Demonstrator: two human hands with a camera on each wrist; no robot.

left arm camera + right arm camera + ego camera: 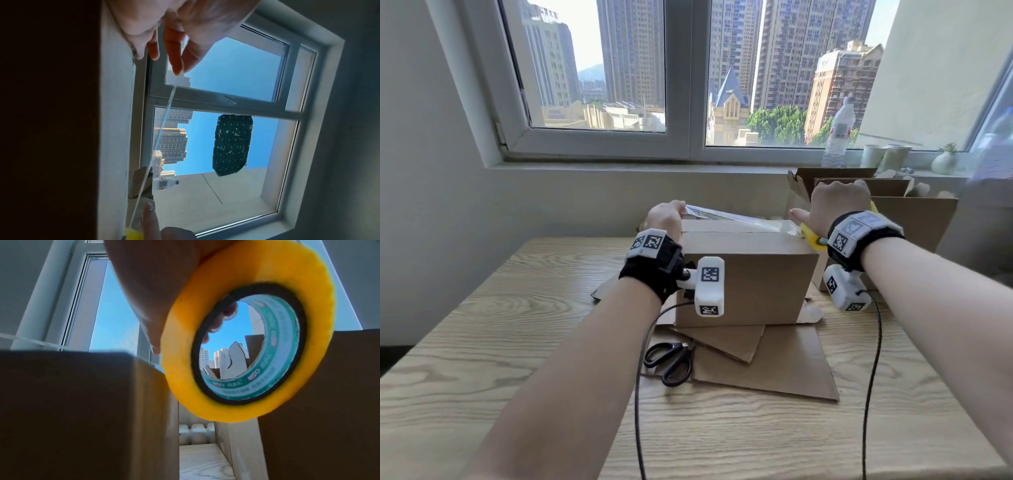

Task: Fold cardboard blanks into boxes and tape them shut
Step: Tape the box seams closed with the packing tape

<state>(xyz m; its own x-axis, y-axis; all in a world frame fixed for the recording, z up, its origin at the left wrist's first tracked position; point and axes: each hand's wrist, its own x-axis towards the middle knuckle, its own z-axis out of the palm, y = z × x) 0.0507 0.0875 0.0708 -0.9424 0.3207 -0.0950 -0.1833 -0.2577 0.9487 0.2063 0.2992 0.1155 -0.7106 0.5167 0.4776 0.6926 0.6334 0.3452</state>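
A folded brown cardboard box (750, 274) stands on the wooden table (482, 342), flaps closed on top. My left hand (666, 216) pinches the free end of a clear tape strip (736, 216) at the box's far left top edge; the left wrist view shows the strip (162, 128) running taut from my fingers (174, 53). At the box's right end my right hand (835, 205) grips the yellow tape roll (812, 237), which fills the right wrist view (246, 337), fingers through its core. The strip hangs just above the box top.
Black scissors (671, 359) lie on flat cardboard blanks (774, 363) in front of the box. More open boxes (907, 212) stand at the back right. A water bottle (837, 133), cups and a small vase sit on the windowsill. Wrist-camera cables trail over the table.
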